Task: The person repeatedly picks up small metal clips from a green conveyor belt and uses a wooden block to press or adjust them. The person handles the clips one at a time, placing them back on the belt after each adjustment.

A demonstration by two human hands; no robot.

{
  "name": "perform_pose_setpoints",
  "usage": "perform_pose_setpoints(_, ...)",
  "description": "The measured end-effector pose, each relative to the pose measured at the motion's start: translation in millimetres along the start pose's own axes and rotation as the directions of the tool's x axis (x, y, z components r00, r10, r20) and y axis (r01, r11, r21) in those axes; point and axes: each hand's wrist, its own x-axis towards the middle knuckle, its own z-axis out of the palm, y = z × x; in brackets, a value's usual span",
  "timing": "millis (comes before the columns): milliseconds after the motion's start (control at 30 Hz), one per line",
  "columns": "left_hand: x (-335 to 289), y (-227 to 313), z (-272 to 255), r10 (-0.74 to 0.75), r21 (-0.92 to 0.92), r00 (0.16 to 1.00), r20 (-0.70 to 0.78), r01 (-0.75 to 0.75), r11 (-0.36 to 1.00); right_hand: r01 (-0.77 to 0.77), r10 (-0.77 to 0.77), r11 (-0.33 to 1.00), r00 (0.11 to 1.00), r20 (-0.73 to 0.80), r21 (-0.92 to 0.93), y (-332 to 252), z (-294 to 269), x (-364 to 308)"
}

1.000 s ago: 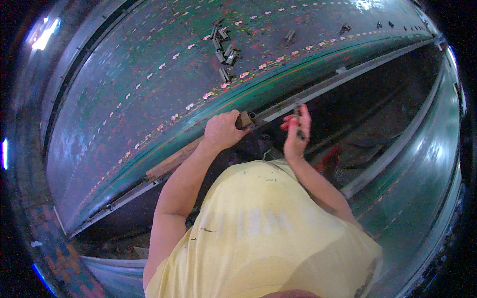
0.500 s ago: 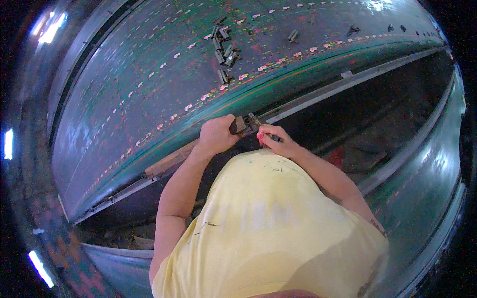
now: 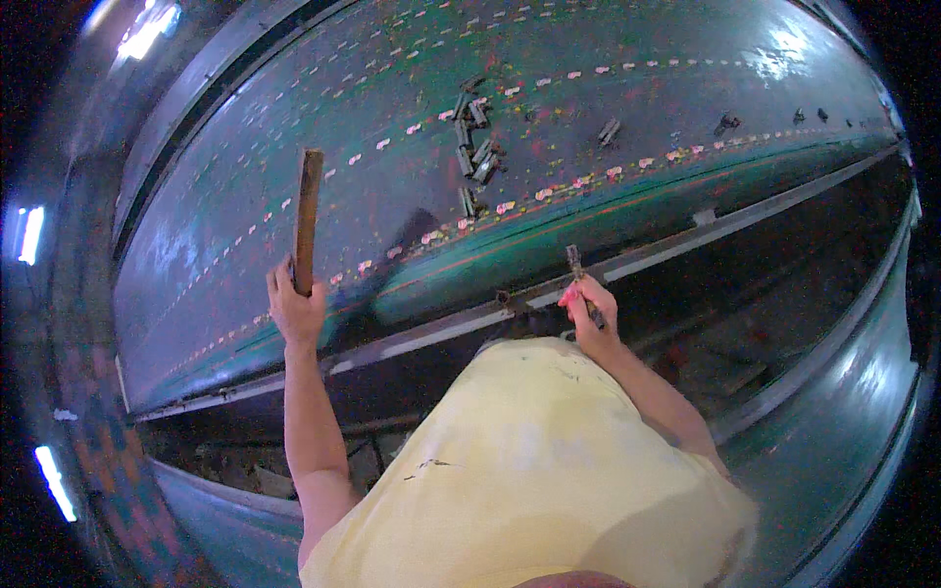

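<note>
A long wooden strip [image 3: 308, 216] stands almost upright in the view, its lower end gripped by my left hand [image 3: 297, 316]. It is held over the near left part of the long green table [image 3: 421, 265]. My right hand [image 3: 596, 316] is closed around a short, slim tool with a metal head [image 3: 574, 259]; its exact kind I cannot make out. The tool is at the metal rail [image 3: 667, 243] along the table's near edge. Between my hands, a small dark fitting [image 3: 504, 298] sits on that rail.
Several dark metal clamps or blocks [image 3: 465, 162] lie in a cluster on the table, with more scattered farther right. Rows of small pale marks run along the surface. A dark gap [image 3: 784, 284] separates this table from another green one [image 3: 833, 392] behind me.
My left hand has lifted the wooden strip off the rail, moved left with it and turned it upright. My right hand has shifted right, away from the fitting, still holding the tool.
</note>
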Motion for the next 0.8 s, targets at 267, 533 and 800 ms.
perform_pose_setpoints(267,-15,-90,70,-0.358,0.098,0.906,0.228,0.345,0.934,0.174,-0.168,0.977,0.984,0.056,-0.124,-19,-12,7)
perform_pose_setpoints(533,7,23,88,-0.227,-0.240,0.848,0.479,0.376,0.895,0.334,-0.318,0.939,0.933,0.166,-0.080,-22,6,26)
perform_pose_setpoints(800,35,167,139,-0.147,-0.258,0.777,0.613,0.372,0.892,0.283,-0.236,0.951,0.926,0.295,-0.125,-36,-17,47)
